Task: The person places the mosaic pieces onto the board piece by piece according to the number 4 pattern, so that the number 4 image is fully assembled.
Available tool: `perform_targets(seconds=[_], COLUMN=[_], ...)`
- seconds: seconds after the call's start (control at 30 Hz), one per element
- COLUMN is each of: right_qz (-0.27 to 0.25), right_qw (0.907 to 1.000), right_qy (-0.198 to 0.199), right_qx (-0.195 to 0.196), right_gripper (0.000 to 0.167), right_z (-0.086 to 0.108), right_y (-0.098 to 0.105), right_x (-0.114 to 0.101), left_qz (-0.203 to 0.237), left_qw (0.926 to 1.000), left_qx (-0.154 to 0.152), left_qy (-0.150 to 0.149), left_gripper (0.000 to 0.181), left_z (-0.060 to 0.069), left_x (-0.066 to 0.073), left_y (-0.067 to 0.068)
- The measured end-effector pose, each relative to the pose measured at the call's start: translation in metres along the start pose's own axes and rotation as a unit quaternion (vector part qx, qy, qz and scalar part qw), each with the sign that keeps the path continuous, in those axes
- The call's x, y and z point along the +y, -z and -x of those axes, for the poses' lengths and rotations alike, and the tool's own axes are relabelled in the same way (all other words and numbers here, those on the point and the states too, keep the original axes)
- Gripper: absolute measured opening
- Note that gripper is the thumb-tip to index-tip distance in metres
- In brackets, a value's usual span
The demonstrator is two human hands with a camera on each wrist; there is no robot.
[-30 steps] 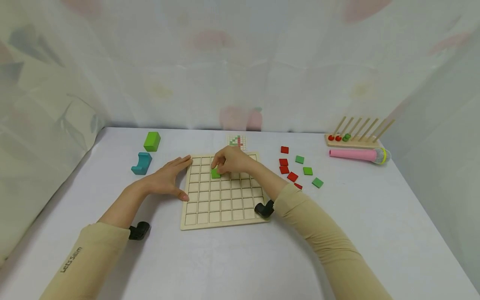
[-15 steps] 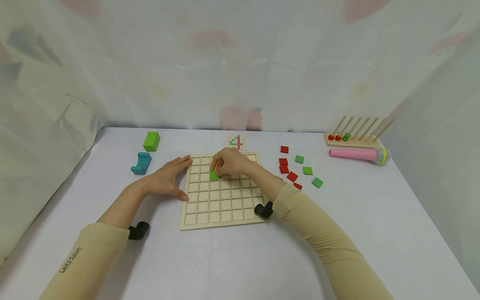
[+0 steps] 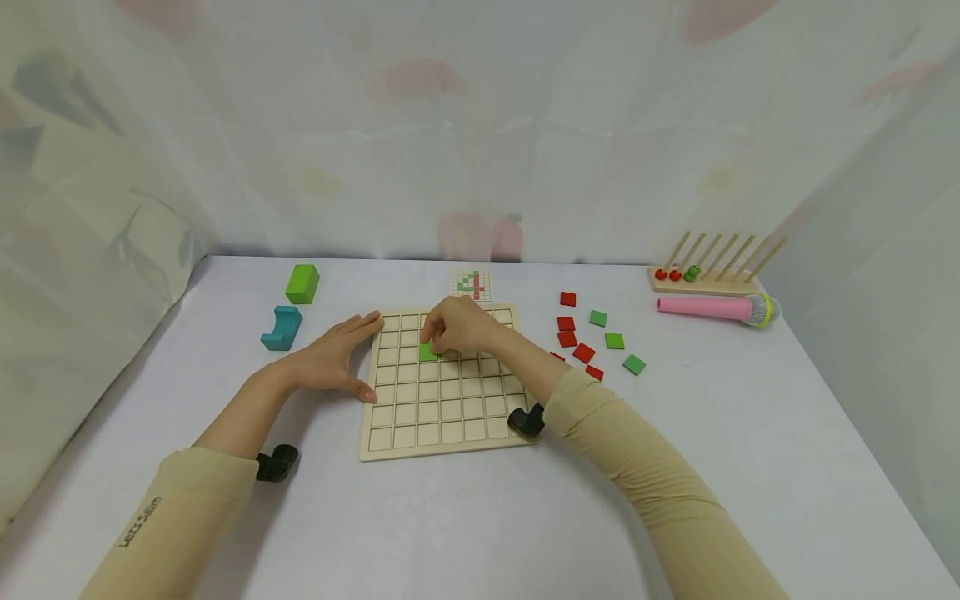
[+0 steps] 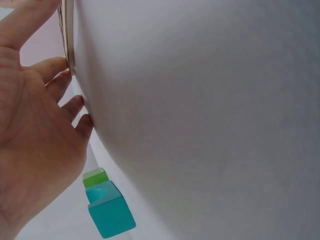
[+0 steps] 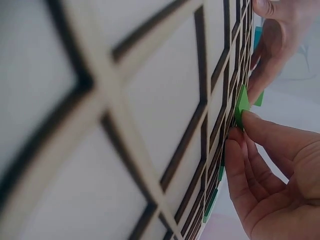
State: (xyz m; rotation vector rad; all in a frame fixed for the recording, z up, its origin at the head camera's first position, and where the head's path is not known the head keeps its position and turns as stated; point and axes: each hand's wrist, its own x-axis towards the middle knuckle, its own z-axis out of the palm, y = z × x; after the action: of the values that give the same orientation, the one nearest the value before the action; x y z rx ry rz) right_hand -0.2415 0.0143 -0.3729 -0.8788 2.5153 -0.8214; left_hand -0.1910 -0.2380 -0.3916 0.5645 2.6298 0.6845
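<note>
Green tile (image 3: 428,353) is pinched by right hand (image 3: 462,324), grid board (image 3: 428,412) below that hand. Left hand (image 3: 333,358) spread, touching board's edge. Red tiles (image 3: 584,353) right of right hand.

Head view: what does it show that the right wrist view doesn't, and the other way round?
Only the head view shows the loose red tiles, the loose green tiles, the pink microphone, the peg stand and the pattern card. Only the right wrist view shows two darker green tiles, apparently on the board, beyond the right hand. Both show that hand pinching a bright green tile at the board, the left hand at the board's edge, and at least part of the teal block and the green block.
</note>
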Motion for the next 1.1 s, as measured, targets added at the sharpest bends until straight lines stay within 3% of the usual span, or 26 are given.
perform_targets(seconds=[0.3, 0.53, 0.9, 1.1], right_qz=[0.019, 0.005, -0.042, -0.057], right_qw=[0.9998, 0.9999, 0.9981, 0.9964], right_qy=[0.004, 0.011, 0.014, -0.025], right_qx=[-0.004, 0.009, 0.044, 0.057], right_gripper=[0.010, 0.012, 0.018, 0.020], right_z=[0.001, 0.005, 0.030, 0.050], right_y=[0.002, 0.014, 0.051, 0.077], right_x=[-0.004, -0.004, 0.022, 0.038], left_qz=[0.001, -0.001, -0.004, -0.002], left_qw=[1.0000, 1.0000, 0.9999, 0.9999], left_qx=[0.002, 0.001, 0.004, 0.005], left_qy=[-0.002, -0.003, -0.010, -0.011], left_gripper=[0.127, 0.128, 0.127, 0.127], left_z=[0.000, -0.001, 0.000, 0.000], left_x=[0.000, -0.003, -0.003, -0.002], left_y=[0.001, -0.001, -0.001, 0.000])
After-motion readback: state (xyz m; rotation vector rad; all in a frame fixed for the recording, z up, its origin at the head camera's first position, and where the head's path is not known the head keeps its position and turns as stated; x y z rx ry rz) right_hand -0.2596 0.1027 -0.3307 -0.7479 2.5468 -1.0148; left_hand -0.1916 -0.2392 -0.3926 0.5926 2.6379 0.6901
